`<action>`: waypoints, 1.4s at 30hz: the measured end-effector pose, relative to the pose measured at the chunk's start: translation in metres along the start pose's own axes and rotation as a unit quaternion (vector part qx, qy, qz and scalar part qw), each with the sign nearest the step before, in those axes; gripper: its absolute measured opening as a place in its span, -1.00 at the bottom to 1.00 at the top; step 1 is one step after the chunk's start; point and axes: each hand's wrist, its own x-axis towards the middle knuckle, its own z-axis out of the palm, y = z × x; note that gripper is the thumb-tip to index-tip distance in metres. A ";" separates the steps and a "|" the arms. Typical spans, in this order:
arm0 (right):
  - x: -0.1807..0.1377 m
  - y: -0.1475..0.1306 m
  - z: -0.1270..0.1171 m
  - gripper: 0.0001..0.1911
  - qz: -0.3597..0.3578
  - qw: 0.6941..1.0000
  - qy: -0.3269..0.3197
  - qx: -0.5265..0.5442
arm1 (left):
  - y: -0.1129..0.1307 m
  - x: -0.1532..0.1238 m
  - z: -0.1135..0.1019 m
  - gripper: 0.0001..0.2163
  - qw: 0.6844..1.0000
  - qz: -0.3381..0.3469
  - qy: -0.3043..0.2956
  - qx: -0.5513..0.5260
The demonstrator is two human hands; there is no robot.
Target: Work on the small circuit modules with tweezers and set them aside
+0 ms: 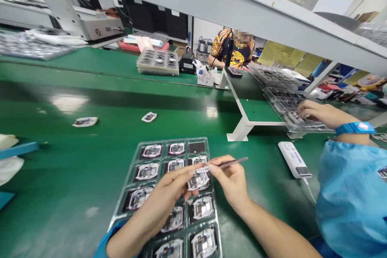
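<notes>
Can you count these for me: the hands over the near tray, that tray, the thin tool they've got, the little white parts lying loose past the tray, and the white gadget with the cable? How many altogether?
Hands: 2 (left hand, right hand)
Tray: 1
Thin tool: 1
Loose parts: 2
White gadget: 1
Total: 7

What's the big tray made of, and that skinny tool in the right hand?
The tray looks like clear, shiny plastic: its edges gleam and the green tabletop shows through. The skinny tool is probably metal, since it's greyish, thin and smooth-looking, but plastic is possible.
</notes>
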 end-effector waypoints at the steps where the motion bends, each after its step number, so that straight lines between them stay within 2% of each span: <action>1: 0.000 0.001 0.000 -0.89 0.004 1.000 -0.002 -0.001 | -0.001 0.000 0.000 -0.70 1.000 -0.001 0.001 0.001; 7: 0.000 0.004 0.000 -0.87 0.030 1.000 -0.004 -0.007 | -0.007 0.005 0.001 -0.72 1.000 -0.011 0.012 0.022; 11: -0.001 0.003 0.000 -0.90 0.004 1.000 -0.023 -0.007 | -0.006 0.008 0.001 -0.69 0.999 -0.025 0.022 0.031; 14: -0.002 0.001 -0.001 -0.94 -0.072 0.995 -0.060 -0.023 | -0.004 0.007 0.001 -0.68 0.998 -0.033 0.031 0.033; 18: -0.001 -0.006 -0.004 -0.81 -0.220 0.964 -0.110 -0.107 | -0.002 0.005 0.000 -0.72 0.998 -0.033 0.043 0.040; 21: 0.000 -0.011 -0.006 -0.76 -0.263 0.945 -0.134 -0.143 | -0.002 0.004 0.000 -0.75 0.998 -0.031 0.034 0.044; 27: 0.001 -0.011 -0.006 -0.86 -0.238 0.950 -0.140 -0.145 | -0.002 0.003 0.000 -0.75 0.998 -0.044 0.030 0.034; 31: 0.000 -0.007 -0.006 -0.89 -0.207 0.962 -0.120 -0.132 | 0.000 0.002 0.002 -0.76 0.998 -0.047 0.042 0.026; 38: -0.003 -0.005 -0.005 -0.92 -0.116 0.985 -0.097 -0.083 | -0.004 0.004 0.002 -0.76 0.997 -0.044 0.052 0.044; 42: -0.003 -0.010 -0.005 -0.91 -0.122 0.980 -0.109 -0.112 | -0.005 0.004 0.000 -0.75 0.996 -0.041 0.037 0.066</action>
